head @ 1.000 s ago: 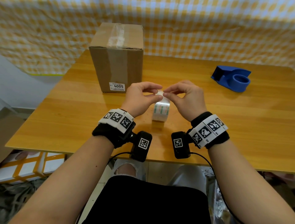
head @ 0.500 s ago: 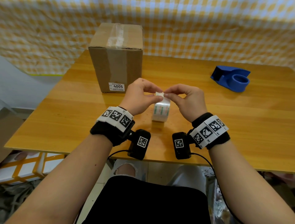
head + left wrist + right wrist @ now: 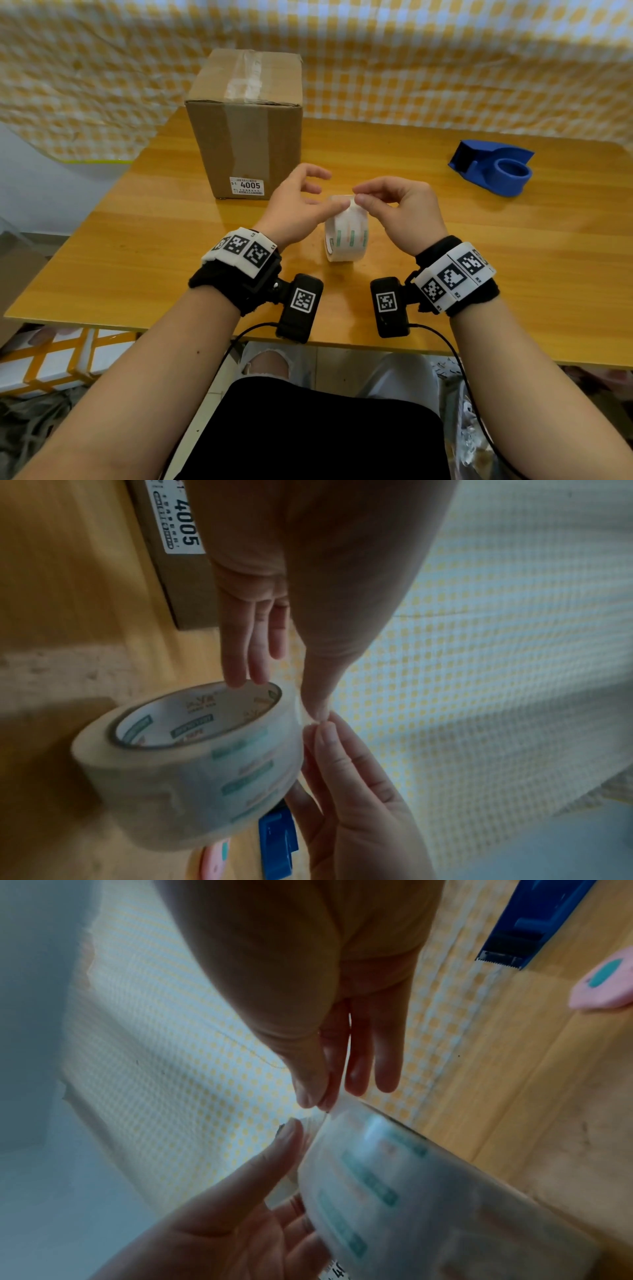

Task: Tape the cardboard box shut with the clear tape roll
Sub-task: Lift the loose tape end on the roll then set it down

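Fingertips (image 3: 359, 199) of the right hand (image 3: 404, 216) pinch the free end atop the clear tape roll (image 3: 346, 236), standing on edge on the table (image 3: 513, 240) before the cardboard box (image 3: 246, 120), while the left hand (image 3: 294, 209), fingers loosely extended, steadies it by thumb; a weak pinch could let the end re-adhere.

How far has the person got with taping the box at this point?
Done: little. The cardboard box stands closed on the table; some tape already shows on its top. In hand: the clear tape roll stands on edge, the left hand steadies it, and the right hand pinches the free end at the top. Left: pulling out a strip, laying it over the seam, cutting it. The blue dispenser sits apart.
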